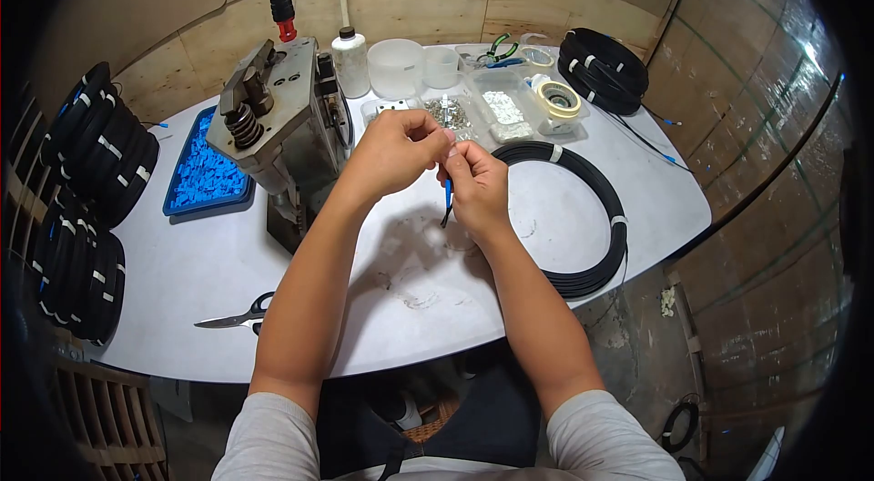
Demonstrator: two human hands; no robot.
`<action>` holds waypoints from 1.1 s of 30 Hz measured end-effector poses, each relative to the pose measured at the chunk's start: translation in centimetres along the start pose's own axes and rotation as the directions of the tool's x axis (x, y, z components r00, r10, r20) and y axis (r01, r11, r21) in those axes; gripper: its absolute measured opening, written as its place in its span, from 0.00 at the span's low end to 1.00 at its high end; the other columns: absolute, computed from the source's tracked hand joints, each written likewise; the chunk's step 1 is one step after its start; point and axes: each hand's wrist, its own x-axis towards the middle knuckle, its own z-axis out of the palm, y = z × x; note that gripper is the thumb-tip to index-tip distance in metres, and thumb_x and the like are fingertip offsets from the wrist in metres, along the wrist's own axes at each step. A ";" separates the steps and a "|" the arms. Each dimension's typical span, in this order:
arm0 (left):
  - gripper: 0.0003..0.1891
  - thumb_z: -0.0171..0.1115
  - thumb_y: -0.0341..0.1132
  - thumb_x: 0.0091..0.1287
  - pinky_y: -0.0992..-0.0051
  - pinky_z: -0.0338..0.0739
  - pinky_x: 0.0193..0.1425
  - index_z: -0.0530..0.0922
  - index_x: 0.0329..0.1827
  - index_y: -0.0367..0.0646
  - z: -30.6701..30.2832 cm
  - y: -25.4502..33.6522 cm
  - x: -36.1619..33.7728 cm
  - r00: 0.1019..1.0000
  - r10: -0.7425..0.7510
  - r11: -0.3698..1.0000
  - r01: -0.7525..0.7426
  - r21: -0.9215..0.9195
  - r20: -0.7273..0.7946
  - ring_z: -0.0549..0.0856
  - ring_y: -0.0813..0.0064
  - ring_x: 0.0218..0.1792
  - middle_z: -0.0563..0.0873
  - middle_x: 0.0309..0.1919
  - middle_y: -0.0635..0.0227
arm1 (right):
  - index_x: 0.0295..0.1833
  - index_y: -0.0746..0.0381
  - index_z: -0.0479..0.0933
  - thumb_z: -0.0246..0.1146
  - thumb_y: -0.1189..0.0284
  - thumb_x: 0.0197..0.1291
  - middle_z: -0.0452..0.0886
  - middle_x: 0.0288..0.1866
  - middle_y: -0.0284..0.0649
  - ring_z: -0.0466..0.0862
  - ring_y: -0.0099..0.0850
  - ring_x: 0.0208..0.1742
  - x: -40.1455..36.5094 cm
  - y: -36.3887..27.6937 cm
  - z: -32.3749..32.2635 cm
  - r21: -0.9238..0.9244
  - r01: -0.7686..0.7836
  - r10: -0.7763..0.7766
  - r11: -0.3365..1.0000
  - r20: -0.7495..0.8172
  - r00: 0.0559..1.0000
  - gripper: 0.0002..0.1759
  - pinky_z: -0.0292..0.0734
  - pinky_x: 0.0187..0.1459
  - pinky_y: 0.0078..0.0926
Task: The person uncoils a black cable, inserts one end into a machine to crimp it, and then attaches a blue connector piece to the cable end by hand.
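Near the middle of the table my left hand [397,151] and my right hand [479,185] meet, fingertips pinched together. My right hand holds a cable end with a blue connector [448,193] that hangs below its fingers. What the left fingertips pinch is too small to make out. Just beyond the hands is a clear tray of small metal parts [460,112]. A coiled black cable [612,199] with white ties lies to the right of my right hand.
A metal press [291,108] stands left of my hands, beside a blue tray [170,199] of blue connectors. Scissors [238,319] lie near the front edge. Behind are a bottle [350,62], tubs [395,68] and tape [557,97]. Cable coils [100,144] stand at left, another [603,70] back right.
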 end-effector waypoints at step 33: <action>0.13 0.62 0.35 0.75 0.73 0.79 0.35 0.82 0.39 0.31 0.2 1.1 -0.4 0.996 0.082 0.979 -0.077 -0.186 0.019 0.83 0.79 0.26 0.86 0.25 0.66 | 0.48 0.64 0.81 0.55 0.66 0.76 0.83 0.42 0.38 0.79 0.25 0.43 0.7 -0.4 -0.9 0.413 -0.198 0.126 0.889 0.195 0.973 0.13 0.75 0.48 0.28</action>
